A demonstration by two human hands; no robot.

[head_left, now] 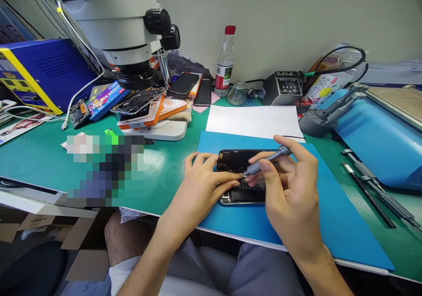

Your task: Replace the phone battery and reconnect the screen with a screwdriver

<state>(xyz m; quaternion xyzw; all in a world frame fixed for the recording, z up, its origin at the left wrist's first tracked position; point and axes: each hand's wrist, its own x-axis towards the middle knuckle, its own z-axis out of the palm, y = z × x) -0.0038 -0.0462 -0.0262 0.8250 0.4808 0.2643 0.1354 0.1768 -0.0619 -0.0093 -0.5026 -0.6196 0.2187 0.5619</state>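
Observation:
An opened smartphone [238,158] lies on a blue mat [332,217] in front of me, its insides facing up. My left hand [201,186] rests on the phone's left end, fingers curled over its edge and pressing it down. A grey precision screwdriver [267,160] sits pinched in my right hand [289,186], its tip pointing left and down into the phone near my left fingertips. The hands hide much of the phone's middle.
A white sheet [253,121] lies behind the mat. A microscope [128,27] overhangs a stack of phones and parts [145,107] at the left. At the back stand a water bottle [224,63], small glass jar [237,93] and soldering station [283,87]. Tweezers and tools [372,186] lie at the right.

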